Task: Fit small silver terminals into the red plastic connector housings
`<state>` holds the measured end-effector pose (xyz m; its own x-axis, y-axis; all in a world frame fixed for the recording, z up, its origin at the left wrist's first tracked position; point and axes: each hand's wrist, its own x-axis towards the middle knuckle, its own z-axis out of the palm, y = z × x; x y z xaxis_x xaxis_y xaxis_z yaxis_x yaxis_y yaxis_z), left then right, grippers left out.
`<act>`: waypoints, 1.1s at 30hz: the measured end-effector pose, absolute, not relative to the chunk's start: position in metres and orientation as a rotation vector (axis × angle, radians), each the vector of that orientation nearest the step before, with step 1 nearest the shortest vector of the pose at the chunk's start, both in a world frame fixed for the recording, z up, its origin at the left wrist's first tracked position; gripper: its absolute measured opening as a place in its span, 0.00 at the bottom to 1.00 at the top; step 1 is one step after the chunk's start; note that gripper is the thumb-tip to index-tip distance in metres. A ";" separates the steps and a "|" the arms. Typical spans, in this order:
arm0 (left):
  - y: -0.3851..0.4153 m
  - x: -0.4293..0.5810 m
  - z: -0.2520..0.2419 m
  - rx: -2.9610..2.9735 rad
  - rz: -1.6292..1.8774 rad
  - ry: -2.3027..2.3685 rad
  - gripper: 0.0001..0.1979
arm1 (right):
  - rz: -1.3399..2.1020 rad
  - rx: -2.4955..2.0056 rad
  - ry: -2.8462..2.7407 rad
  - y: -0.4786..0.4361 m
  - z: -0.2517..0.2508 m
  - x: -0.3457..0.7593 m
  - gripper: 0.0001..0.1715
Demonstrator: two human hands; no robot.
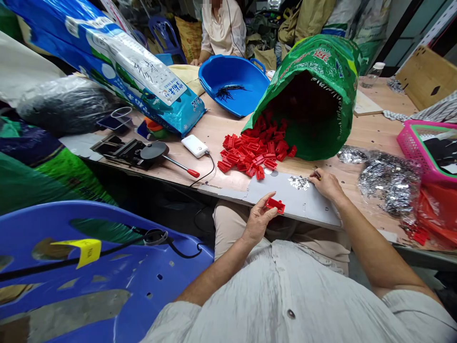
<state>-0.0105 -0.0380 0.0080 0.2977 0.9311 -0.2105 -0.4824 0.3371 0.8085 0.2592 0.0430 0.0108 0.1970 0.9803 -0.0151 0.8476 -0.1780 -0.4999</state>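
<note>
Between the thumb and fingers of my left hand (259, 219) is a small red plastic housing (275, 205), its hollow side facing up, held just over the front edge of a grey board (285, 195). My right hand (325, 183) rests at the board's right side, its fingers pinched together beside a small pile of shiny metal pieces (299, 182). Whatever those fingertips hold is too small to make out. Beyond the board, a heap of similar red housings (255, 147) spills from the mouth of a green woven sack (321, 105) lying on its side.
A blue basin (233, 85) holds dark thin strips. Left are a black lever tool (143, 152), a white power bank (194, 146) and a blue bag (150, 81). Right lie a clear bag of metal pieces (389, 183) and a pink basket (410, 147). Another person (224, 28) sits opposite.
</note>
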 end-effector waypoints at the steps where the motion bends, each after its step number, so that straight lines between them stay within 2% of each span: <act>1: -0.038 -0.010 0.008 0.702 1.050 0.766 0.29 | 0.472 -2.089 -1.710 0.045 0.010 0.260 0.08; 10: -0.038 -0.011 0.008 0.717 1.066 0.771 0.31 | 0.550 -2.025 -1.753 0.055 0.007 0.264 0.04; 20: -0.035 -0.007 0.011 0.891 1.147 0.789 0.29 | 0.505 -1.858 -1.686 0.028 0.019 0.258 0.09; 23: -0.034 -0.006 0.012 1.035 1.182 0.819 0.27 | 0.642 -1.712 -1.565 0.016 0.023 0.249 0.12; 28: -0.035 -0.003 0.014 1.276 1.240 0.895 0.22 | 1.179 -1.482 -1.357 -0.015 0.038 0.216 0.21; 33: -0.037 -0.001 0.019 1.473 1.251 0.866 0.21 | 1.230 -1.376 -1.445 -0.037 0.040 0.187 0.19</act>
